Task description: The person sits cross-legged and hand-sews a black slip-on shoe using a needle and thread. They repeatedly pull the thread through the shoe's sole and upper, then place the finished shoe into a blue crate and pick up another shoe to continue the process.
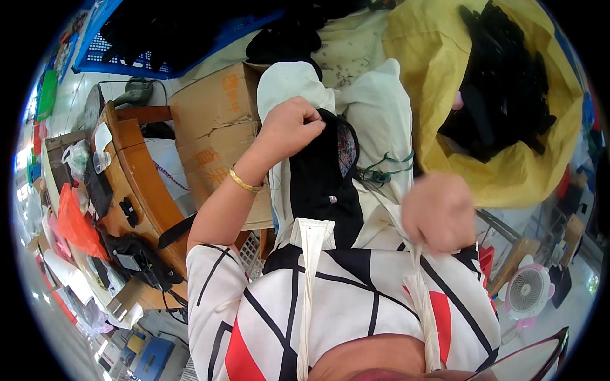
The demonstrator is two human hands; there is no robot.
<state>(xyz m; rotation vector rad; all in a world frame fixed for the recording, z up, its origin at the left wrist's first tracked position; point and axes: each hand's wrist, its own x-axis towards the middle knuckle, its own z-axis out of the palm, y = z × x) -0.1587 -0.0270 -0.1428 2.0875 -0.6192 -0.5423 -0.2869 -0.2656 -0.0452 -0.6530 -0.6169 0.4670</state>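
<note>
My left hand [295, 127], with a gold bracelet at the wrist, is closed in a pinch on the upper edge of a black fabric piece [318, 174]. The piece hangs down over my lap, and a multicoloured patterned lining [346, 149] shows along its right side. Lower on it sits a small pale spot [332, 199]. My right hand [438, 213] is raised to the right, apart from the piece and smeared by motion, so its fingers are unclear. White cloth [381, 101] covers my lap, with a tangle of dark green cord [384, 170] on its right part.
At the right a big yellow sack [406, 70] holds many black pieces [502, 95]. A blue crate [121, 57] with dark items stands at the far left. Left of my lap are a cardboard box [213, 127] and a wooden table [146, 190]. A small fan [528, 289] sits lower right.
</note>
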